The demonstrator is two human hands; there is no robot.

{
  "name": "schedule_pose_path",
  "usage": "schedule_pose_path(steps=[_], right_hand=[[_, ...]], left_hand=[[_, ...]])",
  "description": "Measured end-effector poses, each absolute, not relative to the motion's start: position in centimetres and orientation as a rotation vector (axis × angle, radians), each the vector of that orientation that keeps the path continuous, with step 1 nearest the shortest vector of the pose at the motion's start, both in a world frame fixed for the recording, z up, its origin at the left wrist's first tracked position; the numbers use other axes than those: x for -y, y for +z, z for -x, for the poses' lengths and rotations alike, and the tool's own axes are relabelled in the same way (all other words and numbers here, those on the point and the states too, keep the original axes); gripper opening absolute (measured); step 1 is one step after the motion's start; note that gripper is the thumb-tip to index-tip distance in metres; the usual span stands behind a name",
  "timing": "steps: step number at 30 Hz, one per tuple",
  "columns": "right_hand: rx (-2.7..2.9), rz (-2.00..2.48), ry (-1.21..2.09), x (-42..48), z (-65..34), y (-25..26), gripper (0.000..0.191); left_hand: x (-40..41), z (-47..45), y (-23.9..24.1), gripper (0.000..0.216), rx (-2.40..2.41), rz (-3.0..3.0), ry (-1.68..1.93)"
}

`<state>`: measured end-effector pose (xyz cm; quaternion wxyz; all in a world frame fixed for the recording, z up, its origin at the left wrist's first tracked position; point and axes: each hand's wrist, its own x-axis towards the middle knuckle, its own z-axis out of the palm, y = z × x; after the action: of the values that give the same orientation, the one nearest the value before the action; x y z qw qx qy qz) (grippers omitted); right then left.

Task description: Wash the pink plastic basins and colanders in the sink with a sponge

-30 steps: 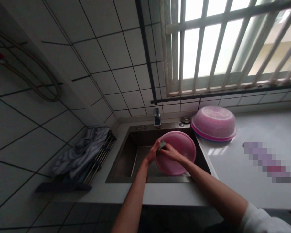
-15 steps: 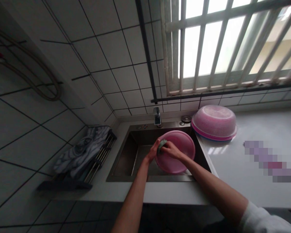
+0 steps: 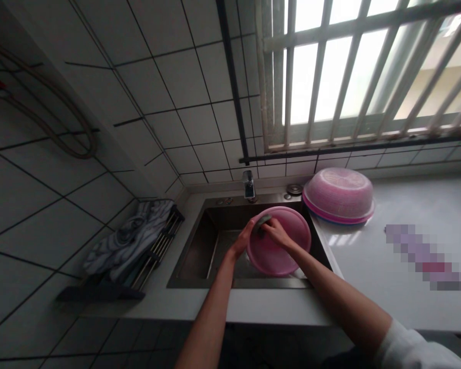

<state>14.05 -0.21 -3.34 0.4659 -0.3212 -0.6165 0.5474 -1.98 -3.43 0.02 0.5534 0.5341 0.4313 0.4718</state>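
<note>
A pink plastic basin is tilted inside the metal sink, its hollow facing me. My left hand grips the basin by its left rim. Inside it, near the upper left edge, my right hand is closed on a greyish-green scrubbing cloth, pressed to the basin wall. The fingertips under the cloth are partly hidden. Behind the basin stands the faucet; no stream of water shows from it.
Pink strainer baskets sit upside down on the white counter to the right. A dark folding rack with a grey patterned cloth lies left of the sink. A round drain cover rests behind it. A blurred patch covers something at right.
My right hand and the cloth have slid slightly up and to the right along the basin's rim. The basin has shifted a little rightward, with my left hand still on it.
</note>
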Motion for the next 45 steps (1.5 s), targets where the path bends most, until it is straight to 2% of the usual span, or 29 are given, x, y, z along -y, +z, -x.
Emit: schedule_pose_path(steps=[6, 12, 16, 22, 30, 35, 41, 45], right_hand=[[1.666, 0.691, 1.394, 0.7, -13.3, -3.6, 0.02], [1.632, 0.664, 1.407, 1.2, -13.2, -3.2, 0.023], [1.774, 0.584, 1.497, 1.2, -12.8, -3.9, 0.018], [1.488, 0.894, 1.242, -0.3, -14.0, -3.9, 0.022], [1.848, 0.685, 1.21, 1.4, -13.0, -3.7, 0.017], [1.584, 0.905, 1.149, 0.2, -13.7, -3.7, 0.02], [1.803, 0.62, 1.372, 1.1, -12.9, -3.7, 0.013], [1.543, 0.813, 1.335, 0.4, -13.6, -3.3, 0.021]], left_hand=[[3.9, 2.6, 0.1, 0.046, -1.0, -1.22, 1.04], [4.3, 2.3, 0.5, 0.067, -1.005, -1.28, 1.044], [4.1, 2.1, 1.0, 0.067, -1.027, -1.347, 1.106], [3.8, 1.9, 0.7, 0.059, -1.012, -1.282, 1.091], [4.1, 2.7, 0.3, 0.047, -0.961, -1.27, 0.978], [3.9, 2.3, 0.1, 0.061, -1.003, -1.299, 1.069], [3.8, 2.4, -0.2, 0.072, -1.112, -1.241, 1.085], [3.8, 2.1, 0.0, 0.075, -1.056, -1.237, 1.08]])
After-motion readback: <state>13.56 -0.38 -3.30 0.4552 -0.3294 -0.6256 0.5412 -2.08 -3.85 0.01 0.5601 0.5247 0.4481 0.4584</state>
